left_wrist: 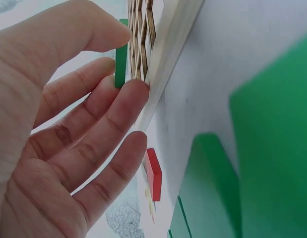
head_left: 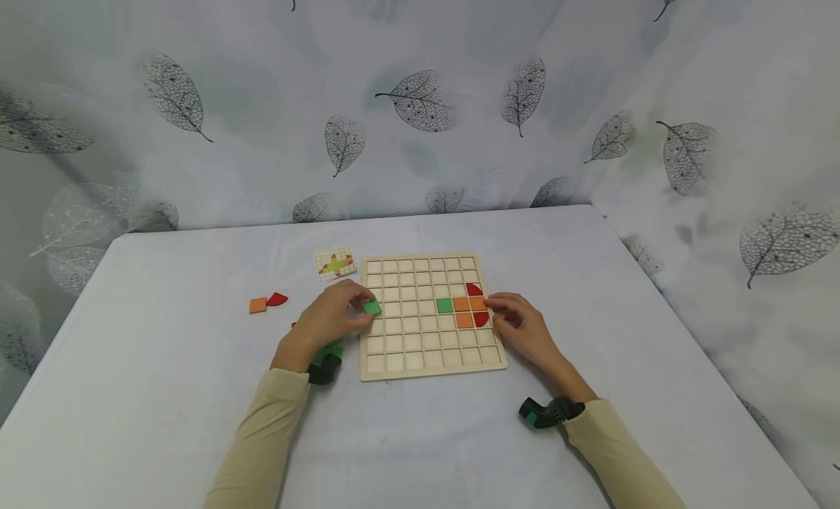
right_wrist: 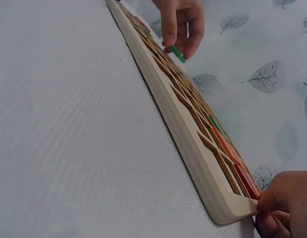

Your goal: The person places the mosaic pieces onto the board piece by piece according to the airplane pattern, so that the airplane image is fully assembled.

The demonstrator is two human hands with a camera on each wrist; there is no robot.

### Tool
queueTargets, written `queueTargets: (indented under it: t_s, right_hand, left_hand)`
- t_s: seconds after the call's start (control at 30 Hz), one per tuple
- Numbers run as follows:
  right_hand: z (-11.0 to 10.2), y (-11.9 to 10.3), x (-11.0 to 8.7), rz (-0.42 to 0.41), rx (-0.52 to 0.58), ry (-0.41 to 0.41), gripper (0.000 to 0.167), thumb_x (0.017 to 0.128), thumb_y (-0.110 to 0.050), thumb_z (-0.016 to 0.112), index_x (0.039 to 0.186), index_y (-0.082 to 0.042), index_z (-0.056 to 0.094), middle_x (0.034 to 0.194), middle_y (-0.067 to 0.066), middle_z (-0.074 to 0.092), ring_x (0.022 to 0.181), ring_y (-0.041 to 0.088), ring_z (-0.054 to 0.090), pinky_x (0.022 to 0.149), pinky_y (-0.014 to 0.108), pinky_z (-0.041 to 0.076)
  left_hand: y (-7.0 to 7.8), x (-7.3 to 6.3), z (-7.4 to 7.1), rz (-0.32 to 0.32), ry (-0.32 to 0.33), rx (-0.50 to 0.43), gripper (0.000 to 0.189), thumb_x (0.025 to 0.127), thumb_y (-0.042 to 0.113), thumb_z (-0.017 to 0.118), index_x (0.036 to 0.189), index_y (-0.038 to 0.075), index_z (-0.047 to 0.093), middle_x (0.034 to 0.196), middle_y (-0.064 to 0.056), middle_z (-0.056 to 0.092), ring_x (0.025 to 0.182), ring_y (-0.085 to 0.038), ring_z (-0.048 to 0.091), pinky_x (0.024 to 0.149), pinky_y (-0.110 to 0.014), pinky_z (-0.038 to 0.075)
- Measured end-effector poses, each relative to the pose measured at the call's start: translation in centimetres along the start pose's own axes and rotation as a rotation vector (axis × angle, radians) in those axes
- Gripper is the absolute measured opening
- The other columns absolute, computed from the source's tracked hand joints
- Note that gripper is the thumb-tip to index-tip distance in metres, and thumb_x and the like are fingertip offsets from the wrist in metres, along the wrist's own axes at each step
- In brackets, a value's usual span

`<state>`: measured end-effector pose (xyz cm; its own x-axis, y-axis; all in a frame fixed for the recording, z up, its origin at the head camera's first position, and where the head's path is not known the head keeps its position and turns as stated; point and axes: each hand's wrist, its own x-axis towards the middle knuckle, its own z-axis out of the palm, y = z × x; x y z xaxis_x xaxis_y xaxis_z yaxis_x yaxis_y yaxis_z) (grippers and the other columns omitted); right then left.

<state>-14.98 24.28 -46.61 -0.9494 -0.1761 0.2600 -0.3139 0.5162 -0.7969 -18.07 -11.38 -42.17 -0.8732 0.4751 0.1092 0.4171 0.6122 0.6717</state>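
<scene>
A wooden grid board (head_left: 433,375) lies flat on the table between my two hands. My left hand (head_left: 321,321) pinches a green square tile (head_left: 372,307) between thumb and fingertips, over the board's left edge. At the opposite edge, my right hand (head_left: 527,330) grips the rim, thumb on top and fingers curled below in the right wrist view. Near that hand, cells hold a green tile (head_left: 445,305), several orange tiles (head_left: 462,304), an upper red rounded piece (head_left: 474,289) and a lower red rounded piece (head_left: 481,319).
Beyond the board's top left lies a pattern card (head_left: 335,264). Farther left are a loose orange square (head_left: 258,305) and a red rounded piece (head_left: 278,299). Green pieces (left_wrist: 205,183) lie beneath my left wrist, partly hidden in the head view. A leaf-print cloth (head_left: 420,159) hangs behind the table.
</scene>
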Motion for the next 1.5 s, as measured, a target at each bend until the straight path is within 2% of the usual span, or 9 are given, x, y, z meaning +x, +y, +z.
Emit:
queueTargets:
  t_s: [0.3, 0.57, 0.77, 0.93, 1.37, 1.5]
  right_hand:
    - [0.0, -2.5, -0.2, 0.003, -0.019, 0.012, 0.029, 0.088, 0.014, 0.057, 0.116, 0.014, 0.063, 0.122, 0.029, 0.058, 0.105, 0.041, 0.058, 0.083, 0.035, 0.052]
    - [-0.1, -0.5, 0.0, 0.009, -0.021, 0.008, 0.03, 0.089, 0.008, 0.059, 0.118, 0.006, 0.065, 0.123, 0.02, 0.059, 0.105, 0.032, 0.059, 0.083, 0.019, 0.048]
    - [-0.2, 0.0, 0.0, 0.005, 0.002, 0.002, 0.03, 0.089, 0.006, 0.059, 0.118, 0.005, 0.066, 0.124, 0.019, 0.059, 0.106, 0.03, 0.059, 0.082, 0.012, 0.045]
    - [-0.2, 0.1, 0.0, 0.01, 0.001, -0.005, 0.031, 0.089, 0.005, 0.06, 0.119, 0.004, 0.065, 0.125, 0.019, 0.059, 0.105, 0.029, 0.059, 0.082, 0.013, 0.046]
    - [0.0, 0.2, 0.0, 0.016, 0.003, -0.005, 0.032, 0.089, 0.004, 0.06, 0.12, 0.003, 0.065, 0.125, 0.017, 0.059, 0.106, 0.029, 0.059, 0.083, 0.017, 0.048]
    - [-0.1, 0.2, 0.0, 0.016, -0.006, 0.0, 0.031, 0.089, 0.004, 0.06, 0.119, 0.003, 0.066, 0.124, 0.017, 0.059, 0.105, 0.028, 0.06, 0.082, 0.017, 0.048]
  left_hand:
    - [0.6, 0.5, 0.6, 0.039, -0.047, 0.002, 0.025, 0.085, 0.008, 0.071, 0.107, -0.001, 0.066, 0.099, -0.007, 0.062, 0.089, -0.02, 0.06, 0.081, -0.037, 0.051]
    - [2.0, 1.3, 0.9, 0.064, -0.057, 0.032, 0.024, 0.084, 0.01, 0.07, 0.106, 0.001, 0.068, 0.1, -0.006, 0.062, 0.09, -0.02, 0.06, 0.081, -0.034, 0.05]
    - [2.7, 2.3, 1.6, 0.096, -0.073, 0.05, 0.025, 0.084, 0.01, 0.069, 0.107, 0.001, 0.068, 0.1, -0.007, 0.062, 0.09, -0.02, 0.06, 0.082, -0.033, 0.05]
    - [3.6, 2.9, 2.4, 0.131, -0.1, 0.047, 0.024, 0.085, 0.011, 0.069, 0.107, 0.001, 0.068, 0.1, -0.008, 0.063, 0.09, -0.02, 0.06, 0.081, -0.033, 0.051]
    - [5.3, 4.3, 4.6, 0.119, -0.178, 0.026, 0.027, 0.086, 0.011, 0.07, 0.111, 0.002, 0.067, 0.105, -0.007, 0.063, 0.094, -0.02, 0.063, 0.084, -0.032, 0.051]
    - [5.8, 4.6, 5.3, 0.129, -0.184, 0.039, 0.024, 0.086, 0.011, 0.071, 0.109, 0.003, 0.068, 0.103, -0.005, 0.064, 0.094, -0.019, 0.062, 0.083, -0.032, 0.051]
